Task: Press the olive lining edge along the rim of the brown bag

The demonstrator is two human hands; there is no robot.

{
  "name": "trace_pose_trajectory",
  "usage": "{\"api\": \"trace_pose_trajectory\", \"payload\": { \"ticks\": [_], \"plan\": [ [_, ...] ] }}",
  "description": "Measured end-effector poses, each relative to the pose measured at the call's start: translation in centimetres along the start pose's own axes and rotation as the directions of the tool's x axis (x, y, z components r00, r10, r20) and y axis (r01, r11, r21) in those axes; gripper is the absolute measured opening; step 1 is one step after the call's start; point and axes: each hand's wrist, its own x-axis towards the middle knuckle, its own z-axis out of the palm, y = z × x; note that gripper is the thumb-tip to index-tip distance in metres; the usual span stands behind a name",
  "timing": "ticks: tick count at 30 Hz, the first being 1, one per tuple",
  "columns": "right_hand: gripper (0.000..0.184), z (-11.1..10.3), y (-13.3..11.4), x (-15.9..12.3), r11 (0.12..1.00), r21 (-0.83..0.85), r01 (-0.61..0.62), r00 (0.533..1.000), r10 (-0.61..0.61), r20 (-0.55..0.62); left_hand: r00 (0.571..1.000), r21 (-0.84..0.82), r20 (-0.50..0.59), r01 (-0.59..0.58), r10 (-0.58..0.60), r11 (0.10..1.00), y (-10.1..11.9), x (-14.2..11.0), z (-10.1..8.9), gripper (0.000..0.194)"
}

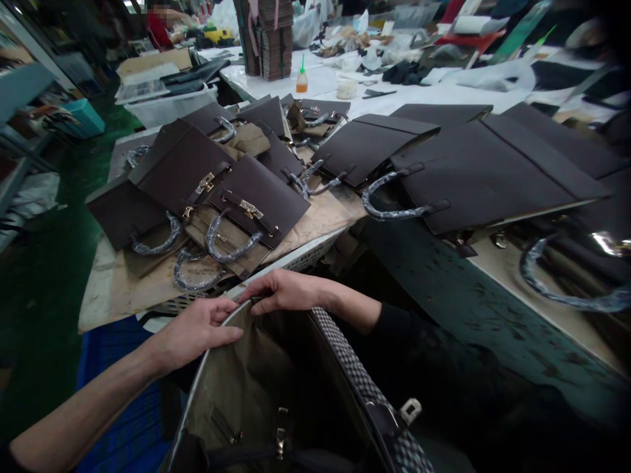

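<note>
An open handbag (pixel 261 368) with an olive lining sits close in front of me, its mouth facing up. Inside it show a zip pull and a gold metal fitting. My left hand (pixel 202 332) pinches the bag's pale upper rim, thumb on the lining side. Just right of it, my right hand (pixel 283 292) grips the same rim near the far corner, fingers over the edge and thumb inside. A checkered strip (pixel 345 348) runs along the bag's right side, with a metal clasp piece (pixel 410 411) sticking out beside it.
Dark brown handbag bodies (pixel 266 190) with plastic-wrapped handles lie piled on a board ahead. More brown bags (pixel 483 164) rest at the right. Behind stand a glue bottle (pixel 302 80) and stacked brown pieces (pixel 276 49) on a white table. A blue crate (pixel 113 361) is low left.
</note>
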Motion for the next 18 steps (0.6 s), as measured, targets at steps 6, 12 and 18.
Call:
{"api": "trace_pose_trajectory", "payload": {
  "ticks": [6,12,18],
  "plan": [
    [0.027,-0.1,1.3,1.3,0.997,-0.069,-0.033,0.998,0.03,-0.051,0.994,0.218,-0.105,-0.019,0.043,0.976,-0.3,-0.1,-0.5,0.03],
    [0.021,0.0,1.3,1.1,0.993,-0.119,-0.018,0.999,0.012,-0.048,0.99,0.267,-0.11,-0.055,0.087,0.962,-0.6,0.4,-0.8,0.029],
    [0.022,0.6,2.2,1.1,0.999,-0.026,-0.04,0.999,0.039,-0.016,0.994,0.244,-0.092,-0.042,0.066,0.969,-1.0,0.7,-0.8,0.032]
  ]
}}
